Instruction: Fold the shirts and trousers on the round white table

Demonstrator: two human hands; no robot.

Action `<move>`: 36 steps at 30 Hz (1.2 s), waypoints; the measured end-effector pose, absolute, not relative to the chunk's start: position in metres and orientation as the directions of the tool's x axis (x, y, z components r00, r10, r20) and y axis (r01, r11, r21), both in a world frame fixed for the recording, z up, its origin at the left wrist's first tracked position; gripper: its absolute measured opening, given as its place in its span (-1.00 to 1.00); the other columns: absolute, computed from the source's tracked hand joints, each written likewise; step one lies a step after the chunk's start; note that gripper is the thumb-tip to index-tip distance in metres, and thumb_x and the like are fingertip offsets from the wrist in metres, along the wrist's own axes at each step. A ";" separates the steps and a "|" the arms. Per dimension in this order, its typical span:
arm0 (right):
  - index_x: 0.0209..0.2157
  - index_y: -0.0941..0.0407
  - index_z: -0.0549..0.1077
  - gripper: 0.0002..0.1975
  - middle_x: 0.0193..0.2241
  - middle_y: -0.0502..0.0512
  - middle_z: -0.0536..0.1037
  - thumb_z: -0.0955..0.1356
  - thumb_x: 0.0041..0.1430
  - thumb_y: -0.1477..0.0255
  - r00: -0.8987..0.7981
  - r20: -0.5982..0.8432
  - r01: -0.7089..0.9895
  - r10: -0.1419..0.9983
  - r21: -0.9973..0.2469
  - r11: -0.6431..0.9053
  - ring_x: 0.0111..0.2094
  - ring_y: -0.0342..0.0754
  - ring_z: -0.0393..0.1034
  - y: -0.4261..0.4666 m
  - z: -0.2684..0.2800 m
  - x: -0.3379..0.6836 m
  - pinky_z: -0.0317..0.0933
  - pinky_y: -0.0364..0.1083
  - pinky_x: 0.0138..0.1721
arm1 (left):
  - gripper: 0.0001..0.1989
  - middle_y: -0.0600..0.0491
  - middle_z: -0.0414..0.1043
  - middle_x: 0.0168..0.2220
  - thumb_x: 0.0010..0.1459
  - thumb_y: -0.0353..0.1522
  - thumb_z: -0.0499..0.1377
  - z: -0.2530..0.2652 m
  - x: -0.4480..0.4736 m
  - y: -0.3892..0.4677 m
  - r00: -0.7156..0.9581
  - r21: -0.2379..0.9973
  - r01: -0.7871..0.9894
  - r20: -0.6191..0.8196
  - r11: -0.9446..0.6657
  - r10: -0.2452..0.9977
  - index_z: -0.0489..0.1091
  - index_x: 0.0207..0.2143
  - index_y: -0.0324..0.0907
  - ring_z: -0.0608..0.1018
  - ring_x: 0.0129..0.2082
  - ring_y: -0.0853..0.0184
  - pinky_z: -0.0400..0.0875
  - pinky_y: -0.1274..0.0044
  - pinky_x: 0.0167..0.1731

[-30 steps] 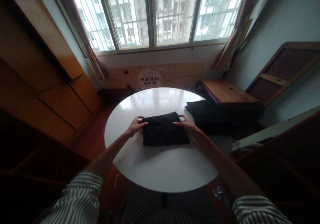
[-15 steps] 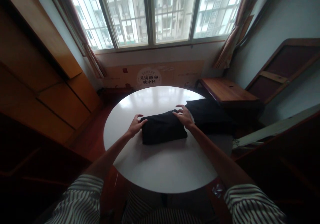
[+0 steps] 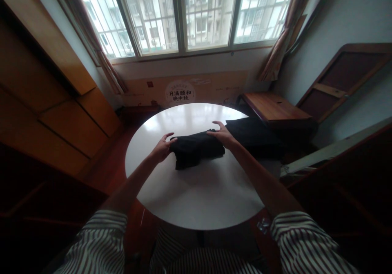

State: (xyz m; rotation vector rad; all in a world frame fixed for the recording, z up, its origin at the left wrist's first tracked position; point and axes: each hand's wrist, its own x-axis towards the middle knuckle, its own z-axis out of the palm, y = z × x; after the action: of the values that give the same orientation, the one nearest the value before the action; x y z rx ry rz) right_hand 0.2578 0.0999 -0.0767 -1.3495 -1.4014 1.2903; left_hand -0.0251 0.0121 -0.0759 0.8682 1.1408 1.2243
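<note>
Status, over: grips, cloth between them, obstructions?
Left grip on left end of folded black cloth, right grip on right end. Cloth bunched over round white table. Second black cloth beside right grip, possibly crowding it.

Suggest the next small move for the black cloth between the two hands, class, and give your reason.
Probably even out the near edge of the black cloth with the left hand, the right hand steadying the other end: that edge looks uneven, its left part reaching closer to the person than its right.
</note>
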 end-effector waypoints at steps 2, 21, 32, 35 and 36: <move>0.17 0.06 0.30 -0.29 -0.36 0.04 0.52 0.54 -0.03 0.42 -0.086 -0.139 0.213 0.987 -0.970 -0.118 -0.40 -0.08 0.44 0.115 -0.067 0.251 0.38 -0.14 -0.37 | -0.46 0.01 0.52 -0.34 0.08 -0.58 0.27 -0.072 -0.027 0.026 -0.070 0.930 -0.310 -0.229 0.198 0.971 0.29 0.13 -0.27 0.54 -0.49 0.48 0.42 0.70 -0.51; 0.10 0.17 0.40 -0.59 -0.09 0.30 0.53 0.36 0.22 0.40 -0.134 0.203 0.757 0.970 -0.610 0.233 -0.06 0.13 0.42 0.098 -0.087 0.245 0.28 0.02 -0.03 | -0.75 -0.06 0.46 -0.25 0.02 -0.33 0.34 -0.102 -0.028 0.023 -0.179 0.814 0.565 0.279 -0.134 0.944 0.49 -0.22 -0.22 0.53 -0.33 0.27 0.46 0.42 -0.24; 0.33 0.01 0.16 -0.44 0.39 0.16 0.03 0.11 0.40 0.11 -0.413 -0.016 0.866 0.911 -0.317 0.387 0.39 0.20 -0.15 0.105 -0.114 0.215 -0.30 0.37 0.29 | -0.44 -0.23 0.07 0.35 0.27 -0.18 0.09 -0.130 0.019 0.040 0.167 0.495 0.841 0.151 -0.221 0.974 0.23 0.25 -0.22 0.01 0.40 -0.01 -0.33 0.08 0.32; 0.30 0.08 0.20 -0.45 0.37 0.25 0.08 0.10 0.41 0.14 -0.362 -0.076 0.883 0.929 -0.348 0.316 0.37 0.22 -0.10 0.120 -0.110 0.226 -0.21 0.38 0.27 | -0.45 -0.27 0.03 0.36 0.28 -0.13 0.08 -0.134 0.005 0.047 0.122 0.538 0.825 0.134 -0.175 0.984 0.25 0.22 -0.24 -0.03 0.40 -0.01 -0.28 0.06 0.31; 0.28 0.11 0.24 -0.46 0.35 0.30 0.13 0.13 0.40 0.15 -0.369 -0.085 0.881 0.926 -0.349 0.319 0.35 0.23 -0.03 0.125 -0.106 0.228 -0.15 0.36 0.26 | -0.46 -0.30 0.07 0.34 0.25 -0.13 0.11 -0.131 -0.002 0.052 0.090 0.561 0.814 0.134 -0.150 0.987 0.30 0.18 -0.26 0.00 0.39 -0.03 -0.22 0.06 0.30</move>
State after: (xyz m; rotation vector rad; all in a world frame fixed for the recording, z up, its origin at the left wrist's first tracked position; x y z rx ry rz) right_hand 0.2279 0.1255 -0.1060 -1.6836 -2.4429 0.5148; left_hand -0.0017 0.0520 -0.1308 2.0316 1.7793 0.6992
